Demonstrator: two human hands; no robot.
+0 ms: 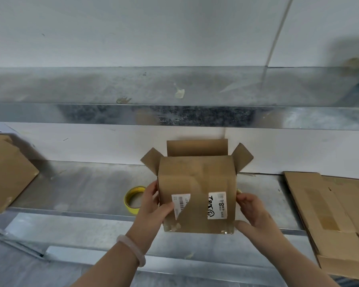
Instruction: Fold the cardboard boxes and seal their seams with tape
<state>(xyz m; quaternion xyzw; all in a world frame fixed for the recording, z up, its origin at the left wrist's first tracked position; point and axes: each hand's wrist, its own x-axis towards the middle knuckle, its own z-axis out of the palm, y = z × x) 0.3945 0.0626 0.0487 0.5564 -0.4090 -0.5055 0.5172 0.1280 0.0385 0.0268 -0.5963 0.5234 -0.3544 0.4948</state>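
Observation:
A brown cardboard box (197, 183) with two white labels on its near face is held above the metal shelf (81, 187). Its flaps at the far end stand open. My left hand (153, 206) grips the box's left edge, thumb across the torn label. On the right edge, my right hand (253, 210) grips with thumb under the lower corner. A yellow tape roll (133, 198) lies on the shelf just left of my left hand. Something small and yellowish shows at my right fingertips; what it is cannot be told.
Flattened cardboard boxes (330, 214) lie stacked at the right. A folded box (6, 175) sits at the left edge. A higher metal shelf (174, 88) runs across behind, against a white wall. Bits of old tape stick to the metal.

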